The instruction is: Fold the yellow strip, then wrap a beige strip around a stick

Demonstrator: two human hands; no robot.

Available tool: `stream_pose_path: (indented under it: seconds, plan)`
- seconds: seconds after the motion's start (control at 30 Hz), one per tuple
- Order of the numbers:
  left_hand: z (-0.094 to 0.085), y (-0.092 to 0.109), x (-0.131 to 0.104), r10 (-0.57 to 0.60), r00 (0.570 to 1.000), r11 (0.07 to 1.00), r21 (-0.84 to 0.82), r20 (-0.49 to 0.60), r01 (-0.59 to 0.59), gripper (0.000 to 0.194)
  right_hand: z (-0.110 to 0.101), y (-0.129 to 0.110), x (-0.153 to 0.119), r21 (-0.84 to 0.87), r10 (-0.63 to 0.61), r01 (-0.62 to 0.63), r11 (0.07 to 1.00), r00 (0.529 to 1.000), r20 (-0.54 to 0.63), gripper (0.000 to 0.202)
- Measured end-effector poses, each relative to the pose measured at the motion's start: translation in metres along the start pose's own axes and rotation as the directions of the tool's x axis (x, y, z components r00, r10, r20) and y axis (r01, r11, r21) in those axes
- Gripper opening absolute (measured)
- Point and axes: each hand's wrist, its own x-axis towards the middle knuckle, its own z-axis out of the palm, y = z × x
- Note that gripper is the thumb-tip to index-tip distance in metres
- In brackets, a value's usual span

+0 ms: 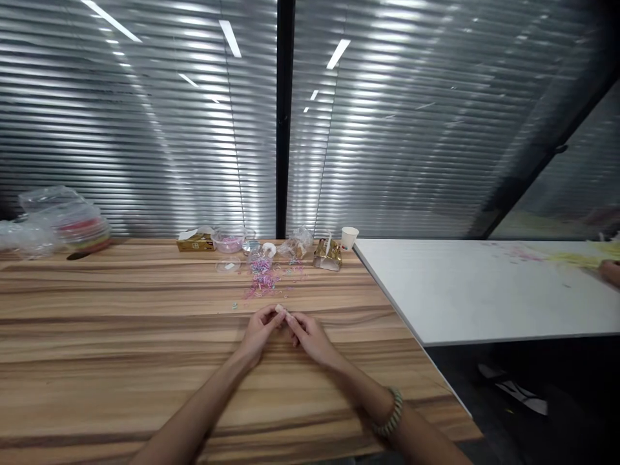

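Over the middle of the wooden table, my left hand and my right hand meet at the fingertips. Between them is a small pale piece, too small to name. The left thumb and fingers pinch it. My right fingers are pressed together at its right side, and what they grip is hidden. Just beyond the hands lies a loose pile of small pink, purple and teal pieces. Behind that pile, a clear tub holds more of the same colours.
Along the back stand a gold tissue box, a clear bowl, a gold packet and a paper cup. Bagged rolls sit far left. A white table adjoins; another person's hand is at its right.
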Motion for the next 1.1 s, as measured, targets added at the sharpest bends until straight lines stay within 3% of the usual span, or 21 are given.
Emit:
stream_pose_path:
  seconds: [0.27, 0.5, 0.83, 1.1]
  plan:
    - [-0.002, -0.001, 0.002, -0.034, 0.999, 0.997, -0.063, 0.038, 0.036, 0.025, 0.001, 0.003, 0.004, 0.040, 0.025, -0.026, 0.999, 1.000, 0.018, 0.046]
    - [-0.004, -0.008, 0.006, -0.015, 1.000, 1.000, -0.024, 0.021, 0.015, 0.025, -0.001, 0.000, 0.004, 0.005, 0.021, -0.021, 1.000, 0.999, 0.024, 0.044]
    - [-0.005, -0.009, 0.012, -0.029, 0.992, 0.992, -0.118, 0.120, 0.043, 0.021, -0.002, -0.002, 0.007, -0.046, 0.022, -0.021, 0.999, 1.000, 0.019, 0.040]
    - [-0.009, -0.015, 0.014, -0.048, 0.995, 0.987, -0.149, 0.089, 0.061, 0.024, -0.002, -0.002, 0.007, -0.090, 0.009, -0.007, 0.996, 1.000, 0.021, 0.041]
